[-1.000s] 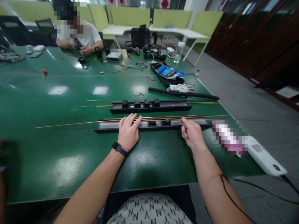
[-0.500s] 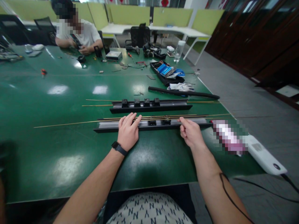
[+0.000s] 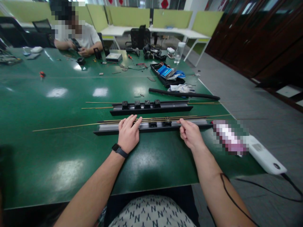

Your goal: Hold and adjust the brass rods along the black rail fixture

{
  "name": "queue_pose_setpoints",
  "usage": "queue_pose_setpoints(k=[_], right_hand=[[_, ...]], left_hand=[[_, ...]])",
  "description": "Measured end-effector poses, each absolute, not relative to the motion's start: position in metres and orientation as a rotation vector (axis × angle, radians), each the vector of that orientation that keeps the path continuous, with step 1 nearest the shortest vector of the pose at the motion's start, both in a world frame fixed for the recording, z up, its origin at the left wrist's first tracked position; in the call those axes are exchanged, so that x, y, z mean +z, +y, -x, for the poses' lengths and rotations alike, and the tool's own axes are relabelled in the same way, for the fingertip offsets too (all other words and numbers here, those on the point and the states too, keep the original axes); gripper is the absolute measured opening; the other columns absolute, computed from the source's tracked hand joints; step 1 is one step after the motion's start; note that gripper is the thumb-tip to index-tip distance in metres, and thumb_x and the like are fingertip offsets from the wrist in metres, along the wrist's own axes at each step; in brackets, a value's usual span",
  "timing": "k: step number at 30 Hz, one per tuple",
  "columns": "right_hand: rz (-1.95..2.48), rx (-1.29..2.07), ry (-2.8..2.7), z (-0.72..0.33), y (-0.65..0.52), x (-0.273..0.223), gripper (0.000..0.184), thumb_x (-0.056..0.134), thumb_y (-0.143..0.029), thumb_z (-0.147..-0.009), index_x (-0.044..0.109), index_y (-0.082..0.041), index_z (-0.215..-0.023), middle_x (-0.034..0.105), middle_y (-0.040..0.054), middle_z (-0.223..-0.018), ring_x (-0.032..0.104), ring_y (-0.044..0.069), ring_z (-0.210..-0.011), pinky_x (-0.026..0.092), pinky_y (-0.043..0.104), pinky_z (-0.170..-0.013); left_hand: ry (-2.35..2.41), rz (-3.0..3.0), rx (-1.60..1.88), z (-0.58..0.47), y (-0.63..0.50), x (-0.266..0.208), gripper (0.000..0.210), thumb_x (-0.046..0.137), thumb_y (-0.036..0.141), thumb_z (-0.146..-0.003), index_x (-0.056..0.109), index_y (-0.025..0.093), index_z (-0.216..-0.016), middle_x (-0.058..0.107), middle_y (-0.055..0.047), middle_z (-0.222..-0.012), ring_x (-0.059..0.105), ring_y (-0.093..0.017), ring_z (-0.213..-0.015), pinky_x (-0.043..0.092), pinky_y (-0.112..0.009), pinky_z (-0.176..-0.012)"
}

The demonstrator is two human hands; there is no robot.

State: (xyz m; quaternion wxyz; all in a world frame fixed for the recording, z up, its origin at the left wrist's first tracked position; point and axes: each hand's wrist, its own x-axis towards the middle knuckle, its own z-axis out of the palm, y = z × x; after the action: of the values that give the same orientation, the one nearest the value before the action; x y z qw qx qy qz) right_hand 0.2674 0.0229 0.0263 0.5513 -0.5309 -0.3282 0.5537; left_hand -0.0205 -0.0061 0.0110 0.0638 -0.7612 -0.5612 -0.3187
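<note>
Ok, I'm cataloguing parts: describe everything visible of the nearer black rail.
The nearer black rail is a long channel with black walls and a silvery, metal-looking floor. Two black blocks show inside it. It lies on the green table, running roughly left to right, thin gold-coloured rods along it. The left hand covers part of it; the right hand pinches at the rods. Whether either touches it is unclear.

A long black channel [image 3: 146, 130] with a pale silver interior lies lengthwise from 9 to 3 o'clock on the green surface [image 3: 163, 170]. Slender gold-coloured rods [image 3: 157, 119] stretch along it, reaching past both ends, while two small black blocks [image 3: 167, 123] sit near its middle.
</note>
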Motion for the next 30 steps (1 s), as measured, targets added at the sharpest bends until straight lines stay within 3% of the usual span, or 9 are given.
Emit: queue_pose_setpoints(k=[30], right_hand=[[1.260,1.269,-0.707,-0.2699,0.0243,0.0247,0.034,0.081,-0.045,-0.077,0.070,-0.013,-0.086,0.049,-0.0062,-0.043,0.031,0.004,-0.028,0.018,0.016,-0.028]], left_hand=[[-1.695,2.295,-0.941,0.0209,-0.0063,0.0115,0.049,0.046,0.013,-0.095,0.061,0.025,-0.140,0.061,-0.011,-0.145,0.050,-0.027,-0.141,0.030,-0.049,-0.118]])
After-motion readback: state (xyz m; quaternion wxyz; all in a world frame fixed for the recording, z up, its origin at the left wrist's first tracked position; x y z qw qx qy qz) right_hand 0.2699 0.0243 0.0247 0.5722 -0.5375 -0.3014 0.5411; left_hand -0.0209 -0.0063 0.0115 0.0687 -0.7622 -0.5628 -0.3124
